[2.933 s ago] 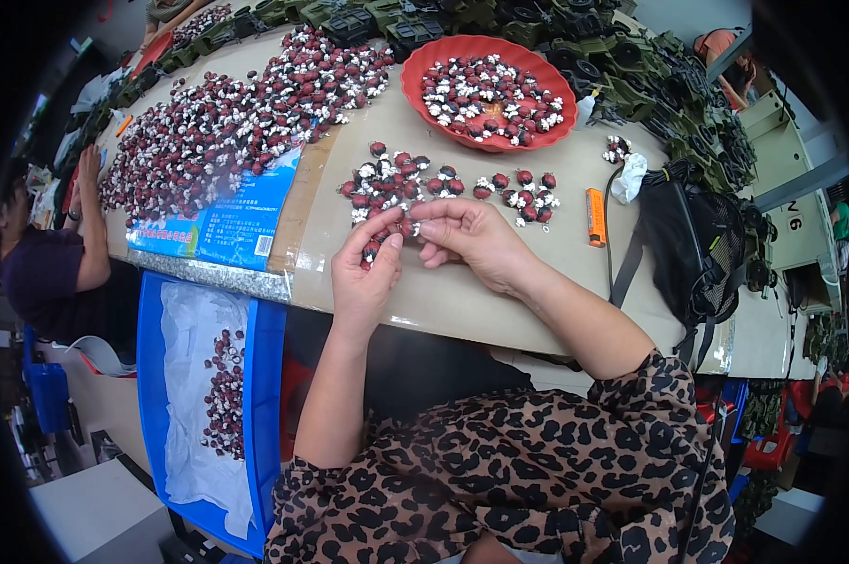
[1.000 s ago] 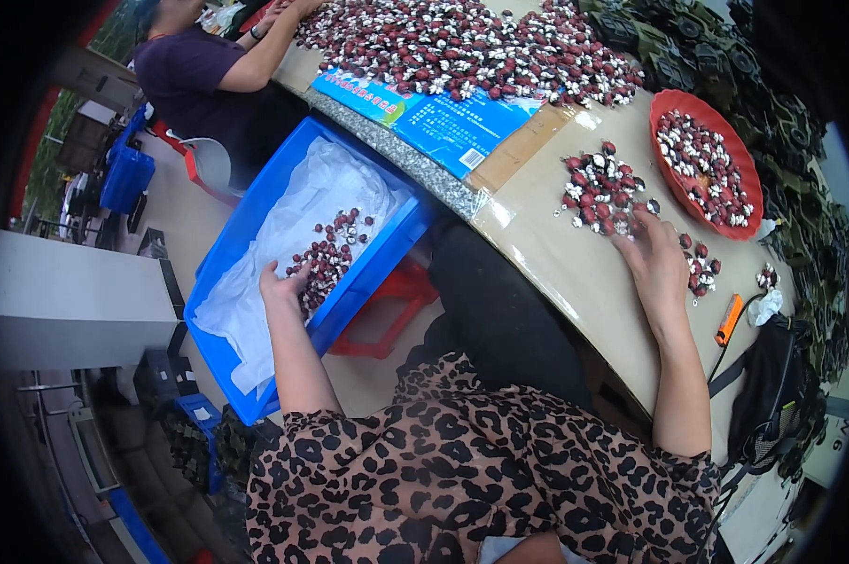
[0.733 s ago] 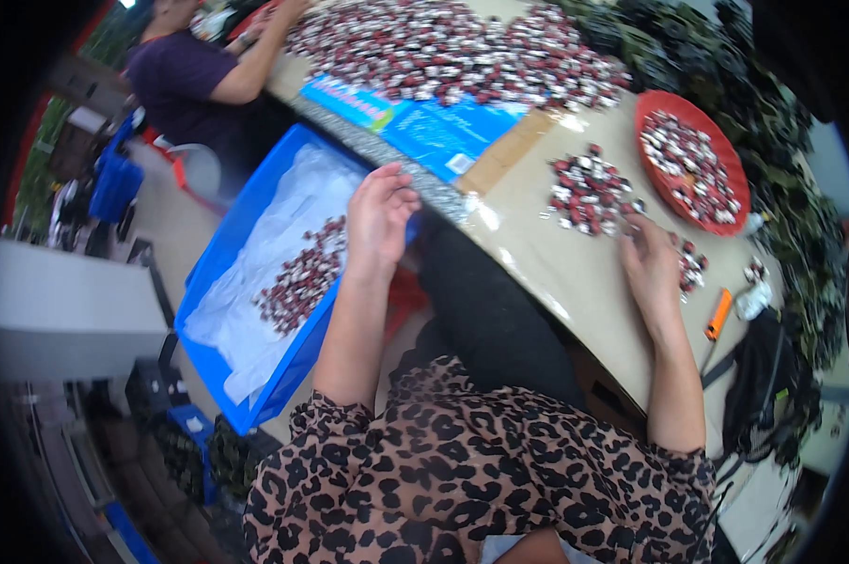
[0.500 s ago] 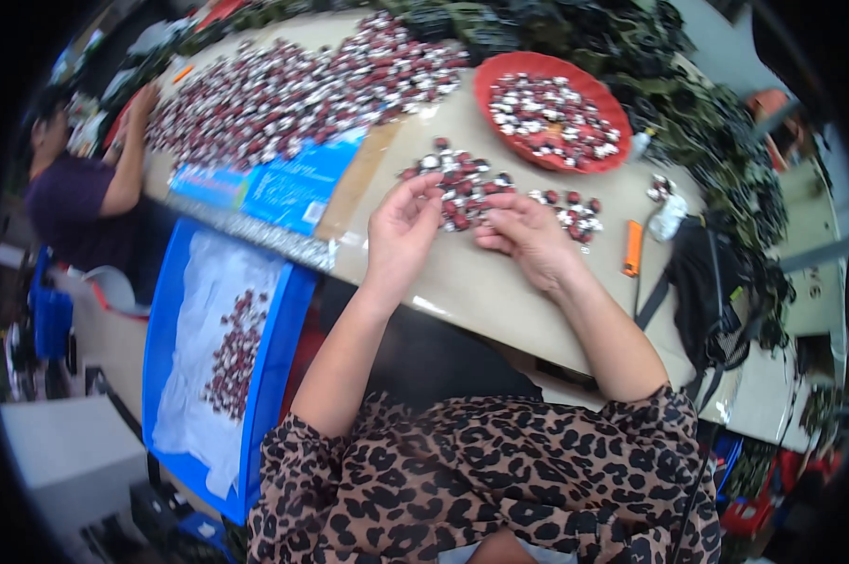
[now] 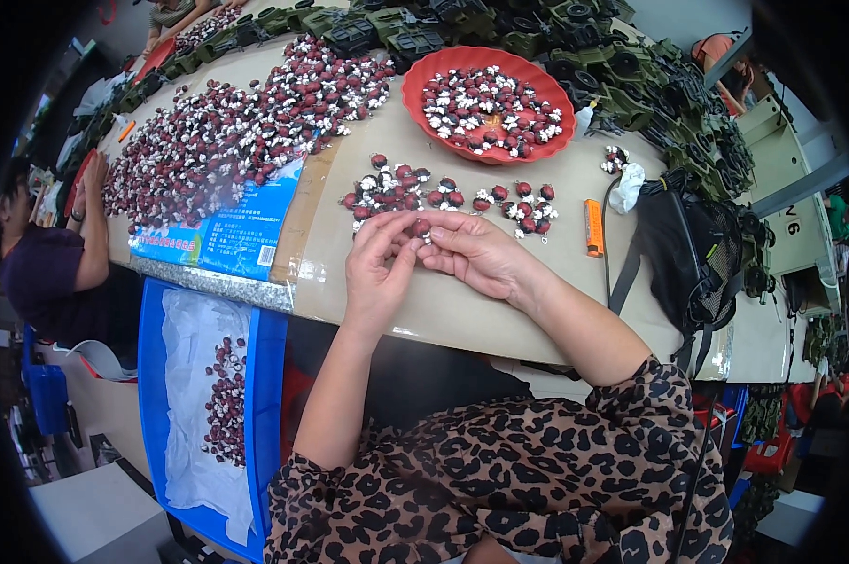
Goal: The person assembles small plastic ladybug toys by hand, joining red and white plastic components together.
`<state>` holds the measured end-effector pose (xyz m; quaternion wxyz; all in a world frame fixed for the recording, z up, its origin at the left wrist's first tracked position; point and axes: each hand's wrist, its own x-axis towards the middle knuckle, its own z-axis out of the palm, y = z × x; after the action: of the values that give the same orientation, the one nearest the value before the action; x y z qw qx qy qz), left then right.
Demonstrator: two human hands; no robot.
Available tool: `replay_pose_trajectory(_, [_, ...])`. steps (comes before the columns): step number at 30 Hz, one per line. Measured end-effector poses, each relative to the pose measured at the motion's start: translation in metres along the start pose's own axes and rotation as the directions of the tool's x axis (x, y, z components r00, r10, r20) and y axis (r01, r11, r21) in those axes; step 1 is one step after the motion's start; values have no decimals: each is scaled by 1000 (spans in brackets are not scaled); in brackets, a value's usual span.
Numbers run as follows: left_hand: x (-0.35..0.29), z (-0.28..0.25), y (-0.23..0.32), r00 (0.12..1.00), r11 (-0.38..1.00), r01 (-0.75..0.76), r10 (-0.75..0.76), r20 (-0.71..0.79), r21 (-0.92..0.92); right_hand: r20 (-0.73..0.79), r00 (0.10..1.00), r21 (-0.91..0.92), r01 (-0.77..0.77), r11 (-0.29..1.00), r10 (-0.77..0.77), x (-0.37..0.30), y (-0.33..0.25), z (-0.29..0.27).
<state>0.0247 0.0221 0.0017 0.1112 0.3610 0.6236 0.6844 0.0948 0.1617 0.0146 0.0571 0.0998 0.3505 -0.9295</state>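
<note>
At my left, the blue bin [image 5: 267, 395] holds red-and-white pieces [image 5: 225, 418]. My left hand [image 5: 375, 268] curls its fingers up to a small red ball [image 5: 421, 227], whether gripping I cannot tell, and my right hand [image 5: 485, 256] pinches that ball over the table [image 5: 546, 315], left of an orange tool [image 5: 594, 227].

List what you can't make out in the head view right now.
All in the head view:
- Far side of the small red piece: hidden by the piece itself and the fingers of the left hand and right hand.
- Floor of the blue bin: mostly hidden by the white liner.
- Part of the blue sheet: covered by the big heap.
- Fine detail on heaped pieces: too small.
</note>
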Motion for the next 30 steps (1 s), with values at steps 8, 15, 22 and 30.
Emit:
replay_pose_trajectory(8, [0, 1, 1, 1000, 999, 16, -15, -17, 50, -7, 1000, -30, -17, 999, 17, -1, 0, -2])
replay_pose_trajectory(15, [1, 2, -1, 999, 996, 39, -42, -35, -78, -104, 984, -236, 114, 965, -142, -2, 0, 2])
replay_pose_trajectory(22, [0, 0, -5, 998, 991, 62, -62, 5, -117, -110, 947, -492, 212, 845, -301, -1, 0, 5])
replay_pose_trajectory(30, [0, 0, -2, 999, 995, 41, -40, 12, -92, -107, 946, -572, 194, 797, -307, -2, 1, 4])
